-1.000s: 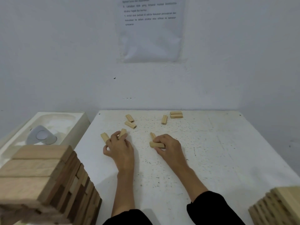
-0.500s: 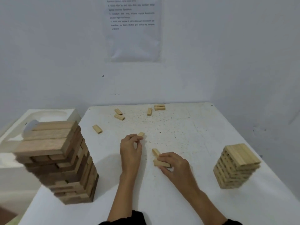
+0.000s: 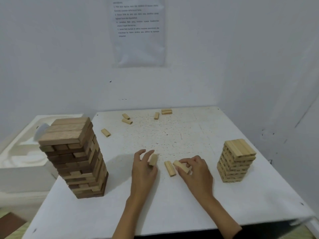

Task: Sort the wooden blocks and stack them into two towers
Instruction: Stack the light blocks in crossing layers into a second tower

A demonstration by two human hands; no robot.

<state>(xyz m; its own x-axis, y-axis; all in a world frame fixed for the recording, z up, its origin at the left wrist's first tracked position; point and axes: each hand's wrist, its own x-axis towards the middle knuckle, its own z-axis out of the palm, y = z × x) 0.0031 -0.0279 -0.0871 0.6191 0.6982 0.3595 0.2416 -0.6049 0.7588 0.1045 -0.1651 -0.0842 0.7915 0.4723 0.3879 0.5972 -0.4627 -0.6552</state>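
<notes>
Head view showed the dark tower (image 3: pixel 74 157) well to the left of both grips and the pale tower (image 3: pixel 236 161) to their right, near the right hand (image 3: pixel 196 171), so that hand looked the nearer carrier. Its curled fingers pinched a slanted block (image 3: pixel 181 166), long axis angling back toward the left hand (image 3: pixel 144 169), which held an upright block (image 3: pixel 153 159) nearly on end. A loose block (image 3: pixel 170 168) lay flat between the grips.
</notes>
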